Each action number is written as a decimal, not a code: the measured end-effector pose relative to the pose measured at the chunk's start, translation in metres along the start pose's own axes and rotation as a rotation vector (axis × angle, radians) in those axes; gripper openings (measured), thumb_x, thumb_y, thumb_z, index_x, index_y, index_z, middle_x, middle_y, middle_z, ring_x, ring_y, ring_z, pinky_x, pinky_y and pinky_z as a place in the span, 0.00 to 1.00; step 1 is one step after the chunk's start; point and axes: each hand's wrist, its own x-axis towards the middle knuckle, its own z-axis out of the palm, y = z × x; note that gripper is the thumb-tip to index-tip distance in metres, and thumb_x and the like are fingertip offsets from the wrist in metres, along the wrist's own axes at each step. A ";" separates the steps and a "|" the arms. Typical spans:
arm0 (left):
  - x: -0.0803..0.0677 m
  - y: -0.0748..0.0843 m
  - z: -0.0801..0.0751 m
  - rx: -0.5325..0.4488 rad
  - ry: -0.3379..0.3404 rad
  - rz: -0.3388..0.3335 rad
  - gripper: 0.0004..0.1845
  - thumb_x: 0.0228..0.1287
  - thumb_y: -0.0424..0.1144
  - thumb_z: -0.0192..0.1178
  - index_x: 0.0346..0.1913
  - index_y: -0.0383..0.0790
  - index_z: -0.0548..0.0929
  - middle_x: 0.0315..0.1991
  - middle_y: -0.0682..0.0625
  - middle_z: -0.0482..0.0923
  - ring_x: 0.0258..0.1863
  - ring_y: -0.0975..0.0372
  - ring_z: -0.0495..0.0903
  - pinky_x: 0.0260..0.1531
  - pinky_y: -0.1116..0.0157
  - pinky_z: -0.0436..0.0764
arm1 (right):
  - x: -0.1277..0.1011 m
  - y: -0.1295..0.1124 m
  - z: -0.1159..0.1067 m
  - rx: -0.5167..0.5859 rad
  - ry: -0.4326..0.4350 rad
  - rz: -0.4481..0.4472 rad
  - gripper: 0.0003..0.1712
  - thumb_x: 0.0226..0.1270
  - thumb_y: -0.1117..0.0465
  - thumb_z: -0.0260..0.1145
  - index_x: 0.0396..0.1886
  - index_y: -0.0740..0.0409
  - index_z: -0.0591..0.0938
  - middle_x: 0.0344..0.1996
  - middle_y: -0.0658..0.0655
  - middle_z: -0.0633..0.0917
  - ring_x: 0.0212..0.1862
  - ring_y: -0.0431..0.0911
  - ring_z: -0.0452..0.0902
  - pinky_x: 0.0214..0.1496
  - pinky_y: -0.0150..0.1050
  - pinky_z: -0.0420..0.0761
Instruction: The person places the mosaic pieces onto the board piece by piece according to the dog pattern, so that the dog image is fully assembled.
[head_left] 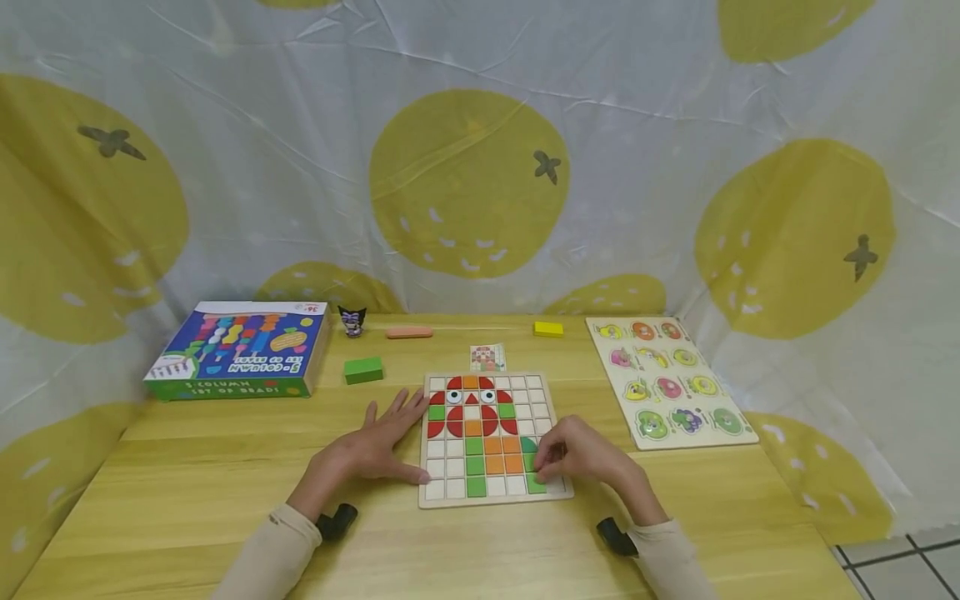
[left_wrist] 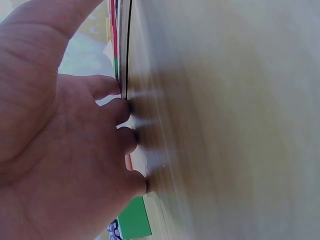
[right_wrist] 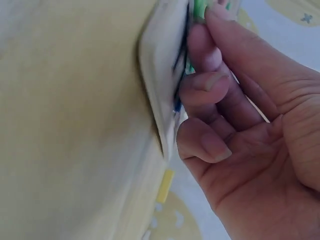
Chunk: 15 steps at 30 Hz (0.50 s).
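Observation:
A square wooden grid board (head_left: 442,490) lies on the table, partly filled with red, orange and green tiles that form a figure with two eyes. My left hand (head_left: 372,446) is spread at its left side, thumb and fingertips touching the edge. In the left wrist view the fingers (left_wrist: 112,111) of that hand rest on the tabletop by the board's side. Over the right columns, my right hand (head_left: 576,452) has curled fingers and pinches a green square tile (head_left: 530,462) at the board's surface. In the right wrist view, the fingertips partly hide the green piece (right_wrist: 199,9).
A small picture card (head_left: 487,357) lies behind the board. Around it are a green block (head_left: 363,370), an orange stick (head_left: 408,332), a yellow block (head_left: 548,329) and a small figurine (head_left: 352,321). A bead-set box (head_left: 240,350) stands left; a fruit puzzle board (head_left: 667,383) lies right.

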 end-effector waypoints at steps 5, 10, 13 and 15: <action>0.000 -0.001 0.002 -0.006 -0.001 0.003 0.65 0.61 0.59 0.79 0.88 0.37 0.49 0.89 0.40 0.37 0.87 0.40 0.30 0.79 0.31 0.26 | -0.004 -0.002 -0.006 -0.017 0.022 -0.008 0.05 0.63 0.67 0.82 0.31 0.54 0.94 0.28 0.45 0.90 0.29 0.35 0.79 0.35 0.30 0.83; -0.005 0.007 -0.001 0.055 0.047 -0.016 0.65 0.62 0.58 0.79 0.88 0.37 0.48 0.89 0.37 0.40 0.87 0.38 0.36 0.81 0.32 0.33 | -0.003 -0.010 -0.009 -0.095 0.156 -0.032 0.05 0.70 0.61 0.79 0.41 0.56 0.93 0.34 0.47 0.91 0.34 0.40 0.81 0.38 0.34 0.84; -0.010 0.024 -0.009 0.125 0.141 -0.017 0.59 0.68 0.54 0.75 0.88 0.36 0.48 0.87 0.33 0.44 0.86 0.35 0.43 0.80 0.29 0.41 | 0.003 -0.021 -0.010 -0.160 0.324 -0.033 0.22 0.72 0.55 0.78 0.59 0.61 0.88 0.52 0.57 0.90 0.50 0.52 0.85 0.49 0.47 0.89; -0.011 0.041 -0.016 0.164 0.226 -0.020 0.54 0.74 0.50 0.71 0.88 0.36 0.48 0.87 0.32 0.46 0.85 0.33 0.46 0.79 0.28 0.46 | 0.011 -0.030 -0.012 -0.203 0.410 -0.018 0.34 0.73 0.51 0.77 0.73 0.60 0.80 0.70 0.63 0.81 0.67 0.60 0.79 0.62 0.59 0.85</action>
